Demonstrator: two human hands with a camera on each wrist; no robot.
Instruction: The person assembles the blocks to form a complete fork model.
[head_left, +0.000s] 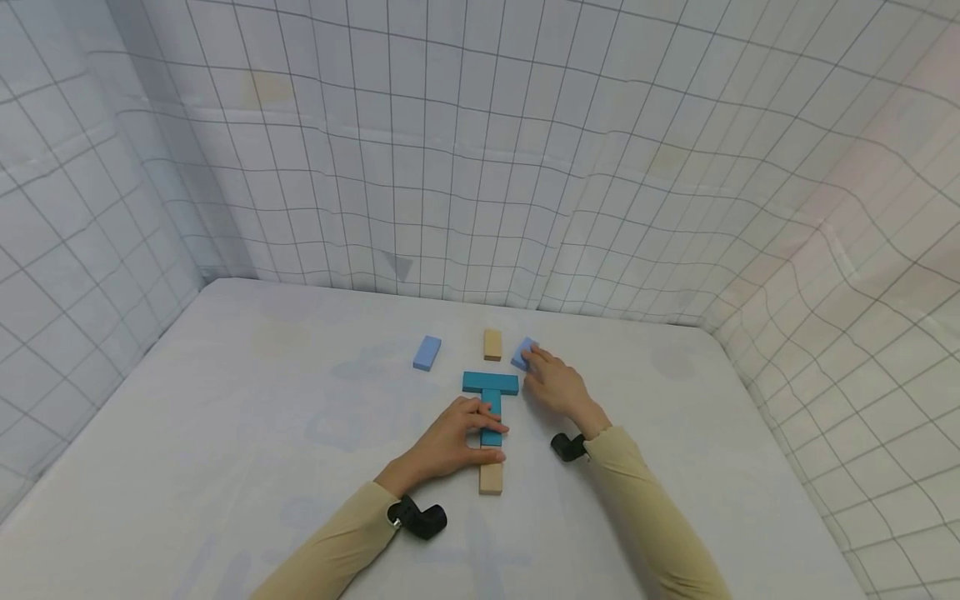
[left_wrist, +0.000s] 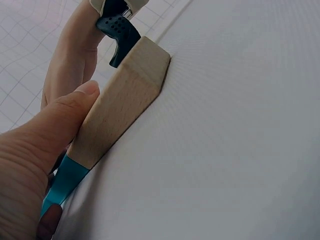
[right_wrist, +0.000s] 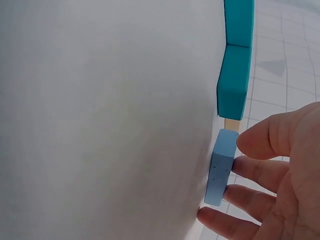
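Note:
In the head view my left hand point(head_left: 450, 437) rests over a row of blocks. Its thumb lies across a wooden block point(head_left: 491, 481), and its fingers reach over the upright teal block point(head_left: 491, 402), hiding part of it. The crosswise teal block point(head_left: 480, 382) sits against that block's far end, making a T. In the left wrist view, the wooden block point(left_wrist: 117, 107) meets the teal one point(left_wrist: 68, 177) end to end. My right hand point(head_left: 557, 385) holds a light blue block point(head_left: 522, 354) at the right. In the right wrist view, thumb and fingertips are at the light blue block's edges point(right_wrist: 220, 167).
A second light blue block point(head_left: 427, 353) lies tilted to the left of the T. Beyond the T stands another wooden block point(head_left: 492, 344). The white table point(head_left: 300, 392) is bordered by hanging grid-patterned cloth point(head_left: 465, 167) at the back and sides. Each wrist wears a black camera.

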